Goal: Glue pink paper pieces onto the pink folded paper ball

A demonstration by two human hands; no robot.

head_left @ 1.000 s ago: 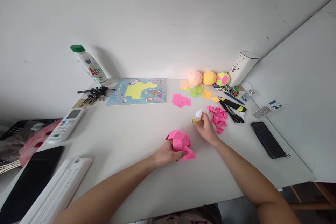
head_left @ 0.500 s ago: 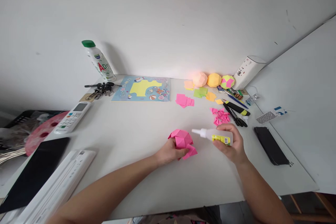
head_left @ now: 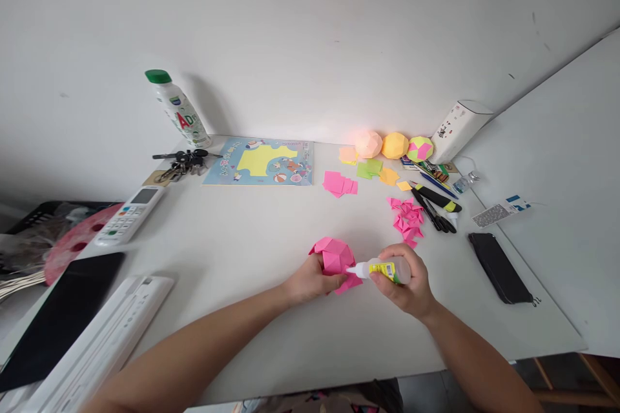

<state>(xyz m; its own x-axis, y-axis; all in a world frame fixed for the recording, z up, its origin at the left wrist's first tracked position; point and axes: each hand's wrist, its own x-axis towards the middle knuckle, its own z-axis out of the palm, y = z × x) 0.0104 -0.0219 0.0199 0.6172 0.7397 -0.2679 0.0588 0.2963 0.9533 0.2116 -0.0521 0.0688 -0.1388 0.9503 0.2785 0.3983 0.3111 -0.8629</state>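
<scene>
My left hand [head_left: 312, 281] is closed on a pink folded-paper ball [head_left: 335, 253], thumb at its lower side, where a flap of the same paper sticks out. In my right hand [head_left: 411, 287] is a white glue bottle [head_left: 387, 269] with a yellow label. Tipped to the left, its narrow nozzle meets the pink paper near my left thumb; whether glue comes out cannot be seen. Several folded pink paper pieces [head_left: 405, 216] lie in a heap just beyond my right hand.
Three finished paper balls [head_left: 394, 145] line the wall by a white box [head_left: 460, 132]. Flat pink paper sheets [head_left: 339, 184], scissors [head_left: 440, 219] and a black pouch [head_left: 501, 269] lie around. On the left are a remote [head_left: 130, 215], keys [head_left: 186, 161] and a bottle [head_left: 181, 113].
My right hand has moved left and slightly down with the glue bottle. Its nozzle, apart from the paper before, is now at the pink flap. My left hand stays nearly still.
</scene>
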